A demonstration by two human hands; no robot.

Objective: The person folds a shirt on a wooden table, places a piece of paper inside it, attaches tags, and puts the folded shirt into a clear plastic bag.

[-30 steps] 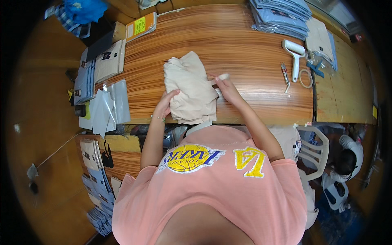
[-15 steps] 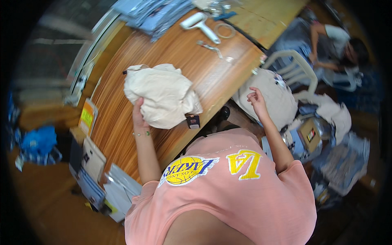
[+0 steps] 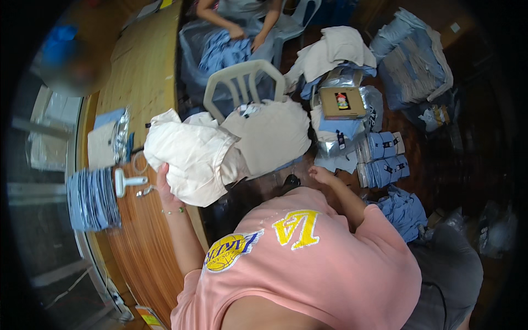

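Your left hand is closed on the bundled cream cloth garment, gripping it by its lower left edge, thumb along the side and the other fingers mostly hidden beneath the fabric. The garment spreads up and to the right from that grip, in front of the edge of the brown wood-grain tabletop; whether it touches the pile of cream garments beyond it, you cannot tell from this angle. That pile lies farther right of the grip, by the off-white plastic chair with a slatted back. Your right hand is well apart to the right of the grip, its fingers loosely bent and free, with nothing seen in them. Just left of the grip, on the tabletop, lies the white lint roller with a straight handle, with the pale ring-shaped roll near it. Farther left stands the stack of light-blue folded garments in clear plastic. Well beyond the grip, a co-worker's hands reach into blue cloth.
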